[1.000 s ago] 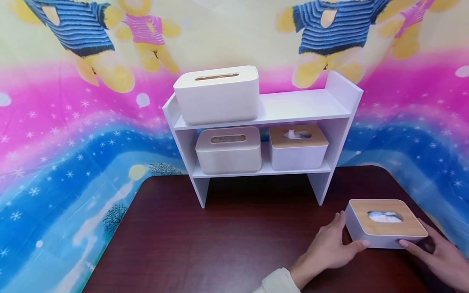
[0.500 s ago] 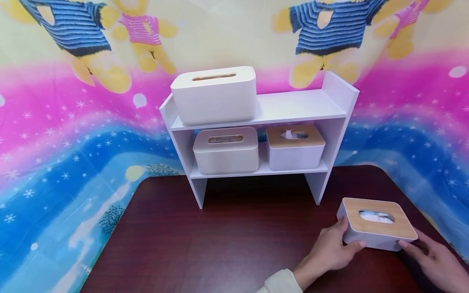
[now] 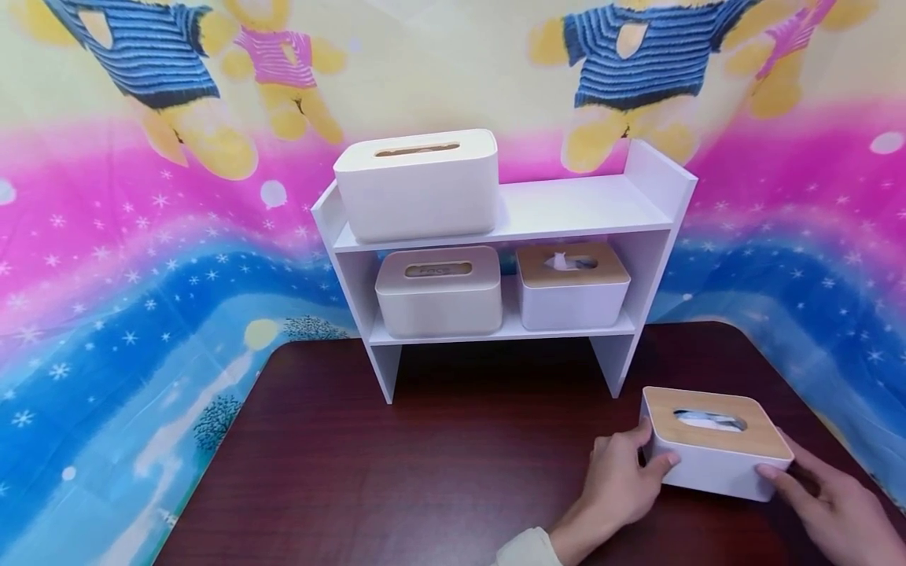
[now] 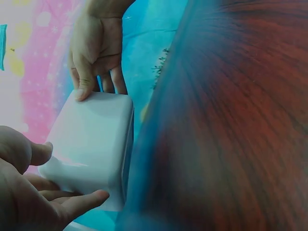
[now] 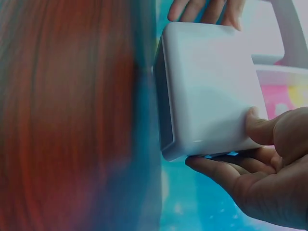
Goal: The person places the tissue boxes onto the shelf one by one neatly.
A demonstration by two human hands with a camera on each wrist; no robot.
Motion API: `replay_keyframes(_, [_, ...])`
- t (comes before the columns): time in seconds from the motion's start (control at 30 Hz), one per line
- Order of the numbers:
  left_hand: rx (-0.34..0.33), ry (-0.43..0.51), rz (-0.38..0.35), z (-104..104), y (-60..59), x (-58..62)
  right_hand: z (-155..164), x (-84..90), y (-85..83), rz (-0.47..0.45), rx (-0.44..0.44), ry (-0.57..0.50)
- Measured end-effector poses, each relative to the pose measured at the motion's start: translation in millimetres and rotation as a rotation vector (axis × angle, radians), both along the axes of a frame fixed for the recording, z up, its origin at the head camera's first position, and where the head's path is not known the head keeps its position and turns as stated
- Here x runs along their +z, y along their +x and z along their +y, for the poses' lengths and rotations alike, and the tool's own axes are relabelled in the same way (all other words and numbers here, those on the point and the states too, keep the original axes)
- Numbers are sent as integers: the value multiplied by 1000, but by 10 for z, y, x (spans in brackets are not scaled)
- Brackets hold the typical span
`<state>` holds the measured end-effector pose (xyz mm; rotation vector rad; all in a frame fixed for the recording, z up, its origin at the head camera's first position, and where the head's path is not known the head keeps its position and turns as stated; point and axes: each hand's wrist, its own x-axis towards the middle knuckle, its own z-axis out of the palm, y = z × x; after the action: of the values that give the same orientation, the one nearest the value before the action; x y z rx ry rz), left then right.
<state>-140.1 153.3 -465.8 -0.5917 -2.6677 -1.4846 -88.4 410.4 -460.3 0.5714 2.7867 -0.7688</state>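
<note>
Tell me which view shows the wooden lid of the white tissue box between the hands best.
Head view: the wooden lid and its oval slot show fully. Both wrist views show only the box's plain white sides.

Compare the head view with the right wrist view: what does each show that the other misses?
Only the head view shows the box's wooden lid with its oval slot, the three other tissue boxes and the whole white two-tier shelf. Only the right wrist view shows the box's plain white side close up. Both show the white tissue box gripped between the left hand and right hand over the dark wooden table.
</note>
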Motion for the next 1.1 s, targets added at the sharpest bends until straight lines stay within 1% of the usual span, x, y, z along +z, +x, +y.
replay_keyframes(0.1, [15,28,37,-88,-9,47,-118,78,11,34,27,19])
replay_keyframes(0.17, [15,42,55,-145,-19,74,-192,118,14,52,42,22])
replay_keyframes(0.23, [14,56,65,-202,-27,93,-260,150,11,89,61,39])
replay_keyframes(0.33, [14,77,74,-277,-35,110,-345,190,9,110,79,37])
replay_keyframes(0.43, [21,98,61,-345,-42,123,-428,222,-2,137,88,40])
replay_keyframes(0.63, [47,110,16,-493,-71,151,-623,256,-48,232,97,50])
replay_keyframes(0.87, [46,161,-21,-702,-98,182,-811,293,-116,283,114,27])
replay_keyframes(1.1, [80,160,-45,-942,-108,221,-992,306,-145,374,157,15])
